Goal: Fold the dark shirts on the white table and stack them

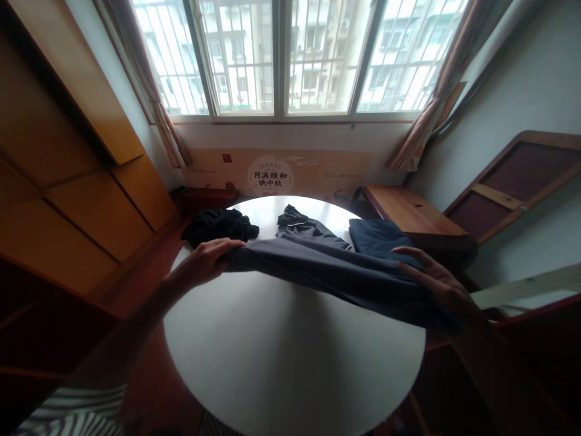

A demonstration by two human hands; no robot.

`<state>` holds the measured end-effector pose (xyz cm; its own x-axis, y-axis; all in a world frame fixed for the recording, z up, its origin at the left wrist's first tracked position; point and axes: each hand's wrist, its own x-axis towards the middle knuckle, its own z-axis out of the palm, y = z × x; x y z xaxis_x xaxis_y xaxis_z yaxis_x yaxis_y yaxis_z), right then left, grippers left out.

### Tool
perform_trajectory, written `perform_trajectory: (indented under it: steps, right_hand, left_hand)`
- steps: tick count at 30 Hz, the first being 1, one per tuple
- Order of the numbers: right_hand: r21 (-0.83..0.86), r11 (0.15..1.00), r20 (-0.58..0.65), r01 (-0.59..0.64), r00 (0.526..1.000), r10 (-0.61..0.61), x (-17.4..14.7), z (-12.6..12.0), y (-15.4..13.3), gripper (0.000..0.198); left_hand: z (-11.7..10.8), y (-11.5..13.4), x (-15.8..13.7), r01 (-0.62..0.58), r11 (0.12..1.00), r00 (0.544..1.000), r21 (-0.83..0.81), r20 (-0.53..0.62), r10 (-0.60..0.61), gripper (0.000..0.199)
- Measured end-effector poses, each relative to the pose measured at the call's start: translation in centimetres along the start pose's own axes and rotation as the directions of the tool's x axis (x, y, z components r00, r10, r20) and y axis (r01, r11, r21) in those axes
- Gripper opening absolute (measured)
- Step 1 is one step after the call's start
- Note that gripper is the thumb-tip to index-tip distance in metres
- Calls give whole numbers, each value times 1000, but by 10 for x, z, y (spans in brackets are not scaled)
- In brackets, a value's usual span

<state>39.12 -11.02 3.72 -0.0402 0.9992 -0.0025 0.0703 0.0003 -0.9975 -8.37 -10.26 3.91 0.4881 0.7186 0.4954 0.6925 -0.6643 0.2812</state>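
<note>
Grip was 2-handed: the left hand (215, 257) grasped the left end of a dark grey garment (308, 260) and the right hand (438, 281) held its other end, presumably to keep the cloth stretched lengthwise and raised over the white worktop (272, 363). Behind it lay a grey piece with white piping (318, 230), perhaps part of the same garment, between a black heap (220, 225) at left and a folded navy cloth (379, 235) at right, seemingly spaced to stay distinct.
</note>
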Motion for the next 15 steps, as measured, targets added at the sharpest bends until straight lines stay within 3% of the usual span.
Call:
perform_trajectory:
  steps: [2, 4, 6, 7, 9, 11, 13, 15]
  right_hand:
    - [-143, 987, 29, -76, 996, 81, -7, -9, 14, 41]
    - [-375, 927, 136, 6, 990, 48, -11, -14, 32, 41]
    - [-591, 799, 230, 113, 973, 33, -9, -11, 50, 42]
    - [-681, 719, 235, 135, 971, 40, -6, -6, 58, 43]
    - [-816, 561, 185, 140, 982, 25, 2, 11, 66, 45]
    - [-874, 451, 175, 184, 983, -62, 15, 37, 66, 42]
    - [-858, 423, 243, 290, 956, -162, 33, 67, 59, 39]
    - [-812, 446, 321, 377, 926, -198, 56, 94, 52, 37]
  left_hand:
    - [-15, 8, -14, -13, 988, 985, -156, 168, 39, 25]
    - [-20, 16, -22, 32, 954, 935, -299, 347, 77, 20]
    - [-12, 19, -19, 117, 910, 853, -399, 510, 113, 21]
    - [-3, 19, -13, 167, 892, 836, -420, 540, 98, 22]
    - [21, 16, 7, 263, 869, 895, -420, 442, -57, 26]
    - [46, 14, 31, 331, 848, 942, -414, 204, -268, 29]
    - [68, 14, 54, 355, 837, 931, -418, 70, -359, 32]
    - [84, 16, 71, 348, 838, 928, -421, 28, -371, 36]
